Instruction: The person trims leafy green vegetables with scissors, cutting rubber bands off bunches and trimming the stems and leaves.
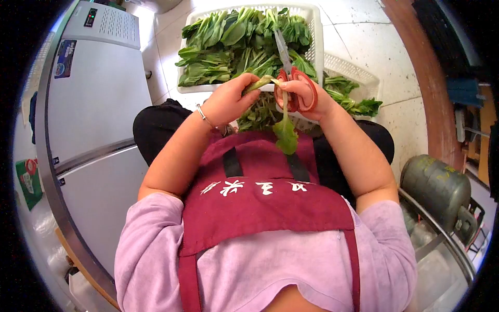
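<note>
My left hand [233, 100] is closed around the stalk of a leafy green [264, 81]. In my right hand [317, 104] is a pair of scissors [283, 49] with red handles, its blades pointing away from me. The fingertips of that hand also touch a pale stem whose leaf [286, 136] hangs down over my apron. Both hands are close together, just in front of a white plastic basket [318, 39] with bunches of leafy greens [241, 31] laid in rows. Under my hands lies a heap of loose greens [256, 113], partly hidden.
Right of the first basket, a second white basket [358, 70] holds more greens [366, 107]. A white refrigerator [101, 99] stands close on my left. On my right are a grey-green gas cylinder [434, 187] and a metal rail [442, 234]. The floor [358, 39] is tiled.
</note>
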A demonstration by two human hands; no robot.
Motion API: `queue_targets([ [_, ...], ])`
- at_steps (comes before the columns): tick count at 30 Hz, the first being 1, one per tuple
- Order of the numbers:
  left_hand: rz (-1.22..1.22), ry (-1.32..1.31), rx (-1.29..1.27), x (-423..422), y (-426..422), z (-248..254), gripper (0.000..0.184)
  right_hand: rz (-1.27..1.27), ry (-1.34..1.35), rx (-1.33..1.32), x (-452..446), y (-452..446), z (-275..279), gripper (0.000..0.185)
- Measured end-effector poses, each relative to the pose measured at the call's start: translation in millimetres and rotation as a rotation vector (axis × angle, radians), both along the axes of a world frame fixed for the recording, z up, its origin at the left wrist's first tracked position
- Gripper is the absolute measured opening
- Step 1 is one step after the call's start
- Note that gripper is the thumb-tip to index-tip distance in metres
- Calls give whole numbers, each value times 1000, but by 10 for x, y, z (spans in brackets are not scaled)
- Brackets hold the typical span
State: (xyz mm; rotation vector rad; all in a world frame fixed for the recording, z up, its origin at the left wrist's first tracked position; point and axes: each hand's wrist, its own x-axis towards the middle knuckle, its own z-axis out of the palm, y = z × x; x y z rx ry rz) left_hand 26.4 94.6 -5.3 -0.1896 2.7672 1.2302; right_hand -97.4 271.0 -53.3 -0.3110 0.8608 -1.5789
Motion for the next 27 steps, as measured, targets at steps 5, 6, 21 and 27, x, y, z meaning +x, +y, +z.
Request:
queue_targets([
  [5,-163,158,-280,72,-277,-89,20,103,74,-116,22,-6,-93,17],
  [6,-160,157,-284,93,-339,-114,20,106,75,-120,3,-3,-24,17],
  [21,560,-413,1275,429,-487,-299,30,544,1121,386,355,-104,-38,50],
  [27,341,-566,855,481,-421,-422,29,680,1007,342,407,-140,-150,65],
])
